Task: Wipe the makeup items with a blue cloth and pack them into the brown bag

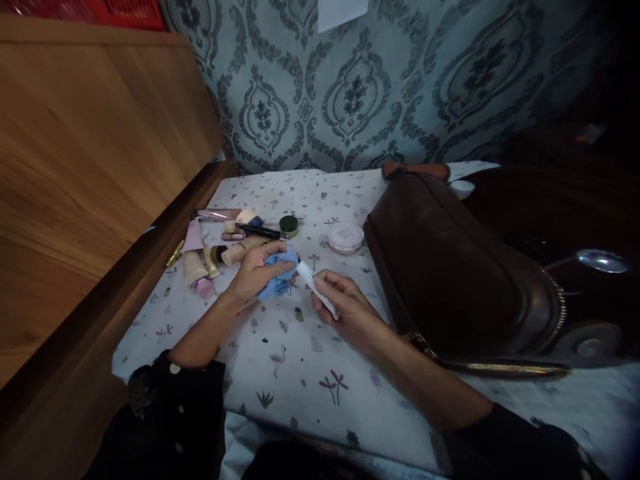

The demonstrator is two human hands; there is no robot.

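My left hand [253, 272] is closed around a crumpled blue cloth [274, 287]. In my right hand [347, 303] a slim white tube [320, 292] is pinched between thumb and fingers, tilted with its upper end toward the cloth. The tube's tip meets or nearly meets the cloth; a small dark bit shows there, too small to name. Beyond my left hand lie several cosmetics: a beige bottle with a black cap [235, 253], a black pen-like stick [263, 231], a lilac tube [193, 237] and a beige tube with a pink cap [204, 287].
A round jar with a dark green lid [289, 225] and a pale round compact [346, 238] sit farther back. A large dark brown leather bag [450, 267] with an open zip fills the right side. Wooden furniture [100, 133] borders the left of the patterned cloth cover [300, 373].
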